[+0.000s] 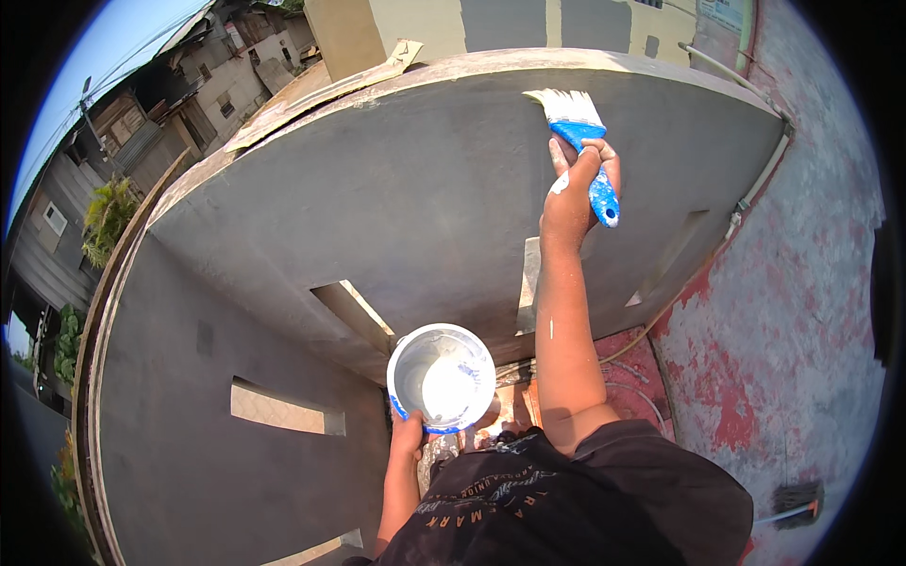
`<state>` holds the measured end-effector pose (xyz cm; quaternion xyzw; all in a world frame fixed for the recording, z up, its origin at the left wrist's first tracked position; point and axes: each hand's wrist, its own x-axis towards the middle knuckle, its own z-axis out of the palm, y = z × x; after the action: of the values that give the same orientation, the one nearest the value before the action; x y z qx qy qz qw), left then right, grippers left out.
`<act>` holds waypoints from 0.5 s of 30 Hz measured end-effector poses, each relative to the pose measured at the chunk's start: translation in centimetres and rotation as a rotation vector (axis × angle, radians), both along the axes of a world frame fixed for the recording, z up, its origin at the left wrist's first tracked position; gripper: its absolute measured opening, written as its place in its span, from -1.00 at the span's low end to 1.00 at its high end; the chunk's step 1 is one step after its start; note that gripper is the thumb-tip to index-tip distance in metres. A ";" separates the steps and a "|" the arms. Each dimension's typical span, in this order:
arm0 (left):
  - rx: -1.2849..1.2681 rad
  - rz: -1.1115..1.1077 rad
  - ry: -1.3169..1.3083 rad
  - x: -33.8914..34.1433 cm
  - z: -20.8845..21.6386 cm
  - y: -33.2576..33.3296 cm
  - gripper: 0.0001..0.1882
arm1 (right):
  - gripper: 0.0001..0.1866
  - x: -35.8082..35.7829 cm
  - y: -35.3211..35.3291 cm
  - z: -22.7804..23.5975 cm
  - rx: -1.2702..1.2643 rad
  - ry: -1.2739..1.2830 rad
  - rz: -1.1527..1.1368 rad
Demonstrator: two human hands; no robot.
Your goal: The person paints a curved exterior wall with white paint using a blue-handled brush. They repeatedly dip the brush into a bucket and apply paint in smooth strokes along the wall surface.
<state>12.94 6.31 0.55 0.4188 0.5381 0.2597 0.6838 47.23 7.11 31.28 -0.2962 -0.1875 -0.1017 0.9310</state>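
Observation:
A blue-handled paintbrush point(577, 130) is gripped in my right hand point(574, 193), whose arm reaches far forward. White paint coats its bristles, which touch or lie very near the upper part of the grey wall point(425, 170); I cannot tell which. White paint also spots the handle and the back of that hand. Close to my body, my left hand point(407, 437) holds a white bucket point(401, 373) by its rim, fingers partly hidden by it. White paint lies inside the bucket, and blue smears mark its near edge.
A second grey wall point(189, 415) with slot openings runs along my left. On the wall top lies a flat board point(326, 99). At right, a pipe point(760, 189) meets a worn red and grey surface point(755, 330); a broom head point(797, 503) is at lower right. A hose point(634, 351) curves near the wall's foot.

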 end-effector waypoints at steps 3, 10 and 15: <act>-0.027 0.012 0.000 0.4 -0.5 -0.4 -0.29 | -0.81 -3.7 2.6 -0.4 -0.241 -0.251 0.086; -0.051 -0.045 0.009 2.1 0.5 -1.3 -0.38 | -0.81 -5.5 4.0 -0.7 -0.229 -0.452 0.239; -0.044 -0.057 0.012 2.5 0.8 -2.1 -0.41 | -0.79 0.8 0.0 -3.1 -0.189 -0.182 -0.013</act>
<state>15.40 4.20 1.37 0.4204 0.5357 0.2256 0.6967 47.98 7.14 28.15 -0.3734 -0.2780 -0.1161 0.8774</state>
